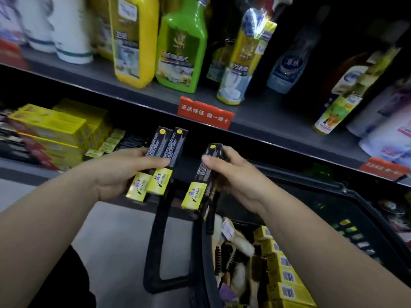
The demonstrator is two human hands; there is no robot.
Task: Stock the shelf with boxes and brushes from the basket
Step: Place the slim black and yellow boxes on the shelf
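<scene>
My left hand (120, 172) grips two narrow black-and-yellow boxes (165, 147) side by side, thumb across their fronts. My right hand (233, 174) grips another black-and-yellow box (203, 174), possibly with a second one hidden behind it. Both hands hover in front of the lower shelf (13, 168), above the black basket (200, 252). Inside the basket lie several yellow boxes (280, 263) in a row and brushes (231, 252) with pale and dark bristles.
The lower shelf at left holds stacked yellow boxes (55, 130) and a row of small black-and-yellow boxes (111, 141). The upper shelf (133, 94) carries cleaning bottles, with a red price tag (204, 112) on its edge. Grey floor shows below left.
</scene>
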